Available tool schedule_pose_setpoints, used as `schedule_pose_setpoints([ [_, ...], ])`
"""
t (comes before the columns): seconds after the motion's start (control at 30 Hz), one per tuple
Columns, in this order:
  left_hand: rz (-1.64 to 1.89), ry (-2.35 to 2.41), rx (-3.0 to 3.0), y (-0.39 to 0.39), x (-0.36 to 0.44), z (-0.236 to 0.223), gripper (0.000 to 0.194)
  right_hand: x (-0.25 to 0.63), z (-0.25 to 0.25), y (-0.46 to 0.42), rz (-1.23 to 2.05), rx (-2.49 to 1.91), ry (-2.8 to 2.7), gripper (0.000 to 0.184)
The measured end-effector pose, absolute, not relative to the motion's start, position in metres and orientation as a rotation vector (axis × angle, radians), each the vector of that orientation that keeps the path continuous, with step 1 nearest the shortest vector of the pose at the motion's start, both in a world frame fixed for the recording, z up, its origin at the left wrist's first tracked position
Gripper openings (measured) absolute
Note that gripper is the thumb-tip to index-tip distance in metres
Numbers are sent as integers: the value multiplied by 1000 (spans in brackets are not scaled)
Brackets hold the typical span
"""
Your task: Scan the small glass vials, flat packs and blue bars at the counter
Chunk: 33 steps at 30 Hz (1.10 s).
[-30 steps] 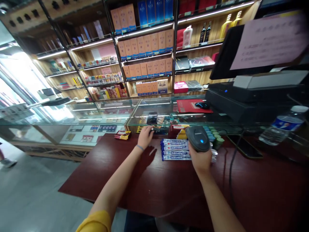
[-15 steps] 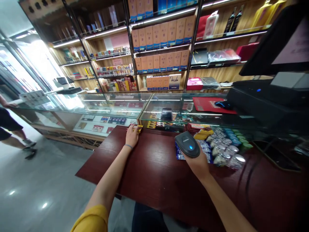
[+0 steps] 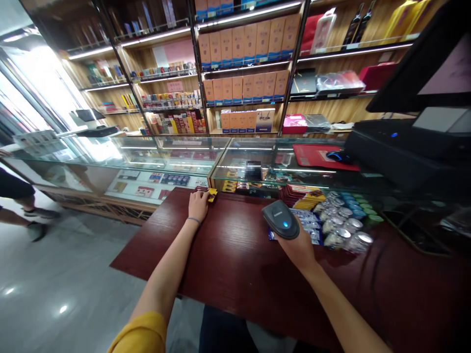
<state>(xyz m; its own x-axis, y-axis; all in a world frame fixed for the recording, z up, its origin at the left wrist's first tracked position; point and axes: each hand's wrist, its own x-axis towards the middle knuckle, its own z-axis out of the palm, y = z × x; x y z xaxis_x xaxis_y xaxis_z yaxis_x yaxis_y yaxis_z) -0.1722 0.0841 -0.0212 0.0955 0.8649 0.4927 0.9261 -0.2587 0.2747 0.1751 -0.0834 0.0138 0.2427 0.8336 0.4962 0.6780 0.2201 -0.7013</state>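
Note:
My left hand [image 3: 197, 204] reaches to the far left part of the dark red counter [image 3: 235, 264] and closes over a small red and yellow pack [image 3: 211, 194]. My right hand [image 3: 300, 245] grips a black barcode scanner [image 3: 280, 219] with a blue light, held just above a row of blue and white packs [image 3: 307, 224]. Round silver and green tins [image 3: 346, 220] lie to the right of them.
A glass display case [image 3: 191, 162] runs behind the counter, with lit shelves of boxes [image 3: 243, 63] beyond. A black till and monitor [image 3: 408, 137] stand at the right, with a red mouse pad [image 3: 316, 156] beside them. Another person's legs [image 3: 18, 201] are at the far left.
My left hand moved left from near the glass case's corner onto the red and yellow pack. The view swung left, and a person walked in at the left.

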Motion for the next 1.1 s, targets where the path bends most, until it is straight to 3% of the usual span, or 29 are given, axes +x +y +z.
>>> schedule_pose_setpoints([
  [0.13, -1081, -1802, -2239, 75, -168, -10, 31, 179, 18, -86, 175, -1511, -1438, 46],
  [0.27, -1536, -1872, -2090, 64, -140, 1, 27, 189, 23, -90, 147, -1484, -1397, 45],
  [0.4, -2234, -1951, -1973, 53, -83, 10, 20, 199, 26, -92, 152, -1481, -1339, 50],
  [0.53, -3187, -1899, -1877, 43, -21, 11, 33, 209, 28, -93, 184, -1525, -1290, 52],
  [0.6, -3484, -1827, -1800, 38, 3, 8, 34, 214, 30, -93, 210, -1555, -1283, 52],
  [0.97, -3785, -1766, -1670, 27, 34, -7, 28, 226, 53, -94, 345, -1839, -1588, 53],
  [1.1, -3748, -1764, -1703, 26, 32, -4, 29, 224, 45, -92, 302, -1839, -1694, 49],
])
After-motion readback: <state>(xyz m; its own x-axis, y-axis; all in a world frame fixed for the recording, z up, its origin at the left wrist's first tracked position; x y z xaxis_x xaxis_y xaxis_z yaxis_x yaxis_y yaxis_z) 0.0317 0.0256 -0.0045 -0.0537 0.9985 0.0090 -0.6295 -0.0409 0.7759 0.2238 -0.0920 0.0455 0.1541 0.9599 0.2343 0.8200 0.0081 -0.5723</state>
